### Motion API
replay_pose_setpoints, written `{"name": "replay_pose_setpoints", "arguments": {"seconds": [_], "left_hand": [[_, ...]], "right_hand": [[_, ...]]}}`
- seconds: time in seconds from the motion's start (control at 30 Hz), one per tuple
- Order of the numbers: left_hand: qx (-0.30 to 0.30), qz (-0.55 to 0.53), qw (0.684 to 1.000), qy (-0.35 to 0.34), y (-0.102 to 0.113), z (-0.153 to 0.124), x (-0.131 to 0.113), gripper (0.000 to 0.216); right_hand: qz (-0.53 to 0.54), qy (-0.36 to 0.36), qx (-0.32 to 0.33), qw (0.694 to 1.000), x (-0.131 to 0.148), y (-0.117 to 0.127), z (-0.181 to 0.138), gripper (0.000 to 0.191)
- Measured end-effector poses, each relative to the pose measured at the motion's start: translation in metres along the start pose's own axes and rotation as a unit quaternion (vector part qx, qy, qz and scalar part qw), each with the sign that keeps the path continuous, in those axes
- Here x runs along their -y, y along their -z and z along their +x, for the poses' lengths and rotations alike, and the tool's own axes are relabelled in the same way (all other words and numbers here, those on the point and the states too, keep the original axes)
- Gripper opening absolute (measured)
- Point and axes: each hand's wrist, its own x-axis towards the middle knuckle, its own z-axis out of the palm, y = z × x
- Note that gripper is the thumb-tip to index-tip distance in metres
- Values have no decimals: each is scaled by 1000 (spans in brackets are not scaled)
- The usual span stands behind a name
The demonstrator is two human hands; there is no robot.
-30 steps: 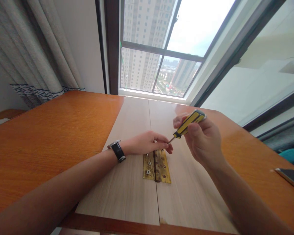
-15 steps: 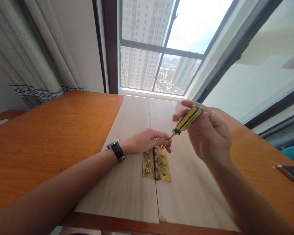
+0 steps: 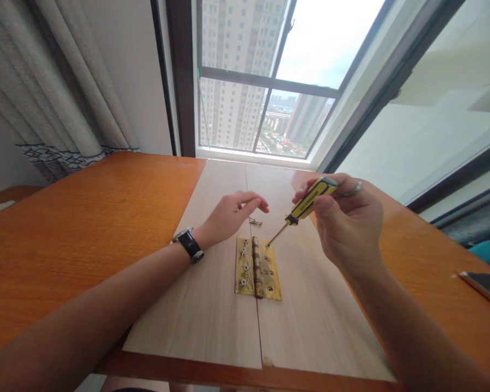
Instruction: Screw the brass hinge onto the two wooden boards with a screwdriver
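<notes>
On pale boards (image 3: 318, 326) over an orange-brown counter (image 3: 65, 245) lies a brass hinge (image 3: 258, 269), a screwdriver (image 3: 310, 201) pinched in the right hand's (image 3: 349, 223) grip meeting its far-right screw (image 3: 268, 246), while the left hand (image 3: 231, 216), whose grip I cannot tell, hovers near loose screws (image 3: 255, 222), before a window (image 3: 269, 84).

Pale curtain (image 3: 69, 81), dark-framed window (image 3: 271, 83)

The hinge (image 3: 258, 269) is brassy metal, stained and rough-looking; the screwdriver (image 3: 302, 211) pairs a smooth, plastic-looking handle (image 3: 316, 197) with a slim metal shaft (image 3: 277, 235). Pale boards (image 3: 200, 305) show smooth wood grain, the bench (image 3: 93, 228) glossier orange wood, the curtain (image 3: 61, 87) matt cloth.
</notes>
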Motion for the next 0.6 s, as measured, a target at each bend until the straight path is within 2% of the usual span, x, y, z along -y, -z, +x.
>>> {"name": "replay_pose_setpoints", "arguments": {"seconds": [0.07,0.1,0.23,0.4,0.5,0.6], "left_hand": [[-49,85,995,10,6,2,11,25],[-48,124,991,11,9,3,16,24],[40,210,977,-21,15,3,28,23],[152,251,953,-82,9,0,24,17],[158,233,956,-81,7,1,22,14],[152,205,965,-62,7,1,22,15]], "right_hand": [[-27,12,-5,1000,1,-1,-1,21],[-46,19,-11,999,2,-3,-2,20],[-108,52,-41,992,4,-7,-5,16],[-119,68,-61,989,2,-10,-7,18],[-94,94,-71,989,3,-12,-7,18],[-54,116,-108,986,4,-13,-5,16]]}}
